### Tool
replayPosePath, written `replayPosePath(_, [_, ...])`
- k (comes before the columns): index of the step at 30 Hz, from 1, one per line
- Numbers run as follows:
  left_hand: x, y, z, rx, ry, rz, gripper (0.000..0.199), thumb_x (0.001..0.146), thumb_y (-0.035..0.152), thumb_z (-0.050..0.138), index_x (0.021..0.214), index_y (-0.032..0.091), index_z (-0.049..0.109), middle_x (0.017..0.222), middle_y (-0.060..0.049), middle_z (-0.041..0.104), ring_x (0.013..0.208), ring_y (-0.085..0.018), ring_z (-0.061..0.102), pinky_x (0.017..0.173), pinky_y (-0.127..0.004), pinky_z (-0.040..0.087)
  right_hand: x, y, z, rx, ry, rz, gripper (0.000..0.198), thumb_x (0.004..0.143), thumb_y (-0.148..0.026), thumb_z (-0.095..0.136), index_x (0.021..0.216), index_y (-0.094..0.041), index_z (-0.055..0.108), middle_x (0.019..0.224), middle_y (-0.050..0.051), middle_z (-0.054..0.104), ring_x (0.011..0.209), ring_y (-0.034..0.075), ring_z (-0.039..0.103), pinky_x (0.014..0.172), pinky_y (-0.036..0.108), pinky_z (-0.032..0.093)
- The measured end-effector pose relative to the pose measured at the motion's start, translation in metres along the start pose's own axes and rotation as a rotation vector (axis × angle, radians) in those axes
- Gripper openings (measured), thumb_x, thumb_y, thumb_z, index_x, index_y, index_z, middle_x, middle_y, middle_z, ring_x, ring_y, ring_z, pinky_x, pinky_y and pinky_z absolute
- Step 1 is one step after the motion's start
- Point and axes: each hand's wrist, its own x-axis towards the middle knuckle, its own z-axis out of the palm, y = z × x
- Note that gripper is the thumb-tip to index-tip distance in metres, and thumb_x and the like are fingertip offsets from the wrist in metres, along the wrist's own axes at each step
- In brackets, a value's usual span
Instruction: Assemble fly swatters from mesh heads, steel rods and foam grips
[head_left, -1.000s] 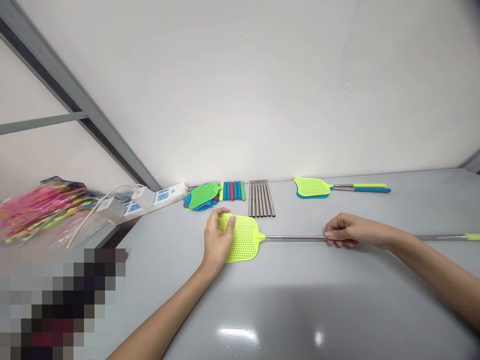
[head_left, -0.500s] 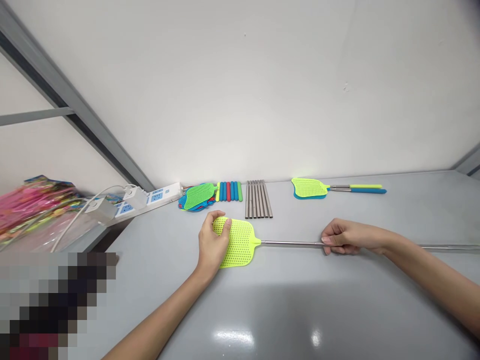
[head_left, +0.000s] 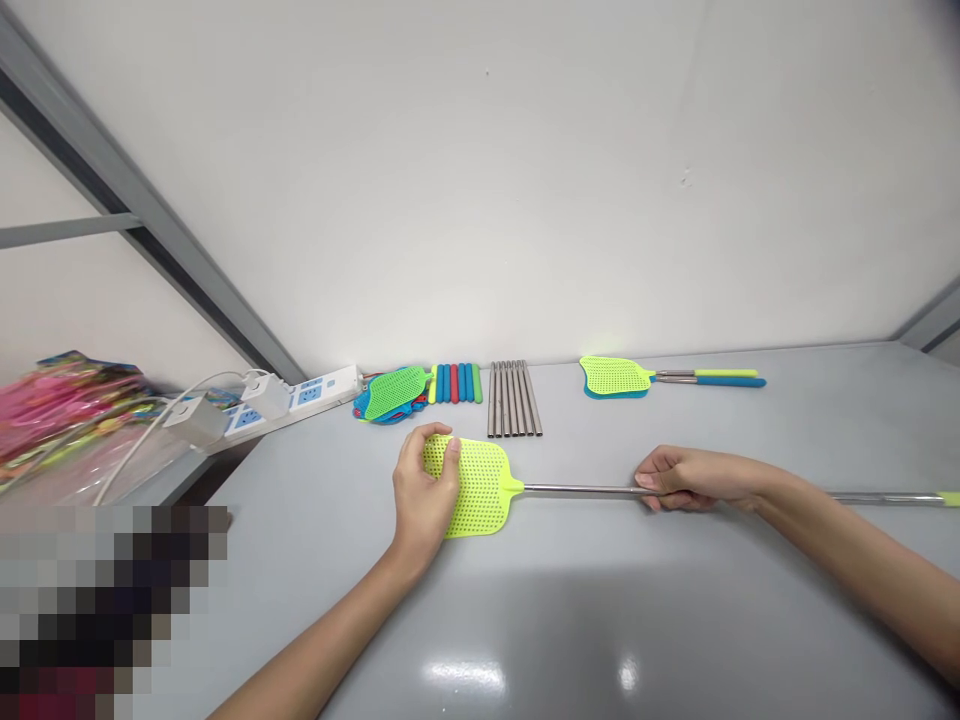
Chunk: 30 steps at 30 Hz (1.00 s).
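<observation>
A yellow-green fly swatter (head_left: 480, 490) with a perforated head lies across the front of the grey table, its thin metal telescopic rod drawn out to the right. My left hand (head_left: 426, 490) grips the far left side of the head, thumb on top. Around the rod, my right hand (head_left: 679, 480) is closed with thumb and fingers pinching it. Part of the rod passes hidden behind my right hand and forearm. At the right picture edge the start of a yellow-green handle (head_left: 951, 499) shows.
Along the wall lie stacked swatter heads (head_left: 397, 393), several coloured handle grips (head_left: 454, 383), a row of metal rods (head_left: 514, 400) and two complete swatters (head_left: 619, 377). A power strip (head_left: 300, 400) with plugs and cables sits at the left, beside bagged pink items (head_left: 82, 415).
Both hands keep their hold. My right hand has shifted very slightly left, and the handle end has come into view at the right edge. The whole view has shifted a little.
</observation>
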Motion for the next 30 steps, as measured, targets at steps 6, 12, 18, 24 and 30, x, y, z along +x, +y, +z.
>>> replayPosePath(6, [-0.002, 0.002, 0.000, 0.031, -0.006, -0.003, 0.013, 0.077, 0.029, 0.048, 0.087, 0.021, 0.051, 0.089, -0.001, 0.057, 0.088, -0.018, 0.052, 0.080, -0.029, 0.038, 0.000, -0.001, 0.001, -0.003, -0.031, -0.008, 0.031, 0.080, -0.040, 0.045, 0.062, -0.015, 0.050, 0.040, -0.008, 0.025, 0.038, 0.005, 0.014, 0.039, 0.022, 0.010])
replayPosePath(12, [0.001, 0.003, -0.001, 0.075, -0.039, 0.021, 0.013, 0.078, 0.027, 0.045, 0.086, 0.021, 0.052, 0.091, -0.002, 0.056, 0.091, -0.018, 0.051, 0.081, -0.030, 0.038, 0.001, -0.003, 0.003, 0.022, -0.009, 0.012, 0.033, 0.078, -0.044, 0.047, 0.063, -0.014, 0.052, 0.040, -0.008, 0.027, 0.037, 0.005, 0.015, 0.037, 0.022, 0.010])
replayPosePath(18, [0.007, -0.001, 0.001, 0.076, -0.078, 0.035, 0.014, 0.079, 0.027, 0.043, 0.088, 0.022, 0.051, 0.094, -0.002, 0.056, 0.093, -0.019, 0.050, 0.082, -0.032, 0.037, -0.001, -0.005, 0.003, 0.061, -0.010, 0.006, 0.035, 0.078, -0.047, 0.048, 0.073, -0.013, 0.055, 0.043, -0.007, 0.033, 0.036, 0.003, 0.016, 0.035, 0.020, 0.009])
replayPosePath(24, [0.012, -0.004, 0.002, 0.057, -0.065, 0.044, 0.015, 0.077, 0.027, 0.044, 0.089, 0.022, 0.051, 0.094, -0.002, 0.057, 0.093, -0.019, 0.051, 0.083, -0.032, 0.036, -0.001, -0.004, -0.001, 0.006, -0.033, -0.046, 0.032, 0.074, -0.047, 0.055, 0.077, -0.015, 0.052, 0.051, -0.006, 0.044, 0.035, 0.002, 0.024, 0.034, 0.018, 0.015])
replayPosePath(30, [0.016, -0.010, 0.002, 0.069, -0.055, 0.063, 0.014, 0.078, 0.026, 0.043, 0.088, 0.022, 0.052, 0.094, -0.002, 0.057, 0.092, -0.018, 0.051, 0.082, -0.031, 0.037, -0.006, -0.003, -0.007, -0.160, 0.078, -0.055, 0.032, 0.069, -0.046, 0.061, 0.075, -0.016, 0.051, 0.054, -0.004, 0.046, 0.041, 0.005, 0.037, 0.037, 0.018, 0.026])
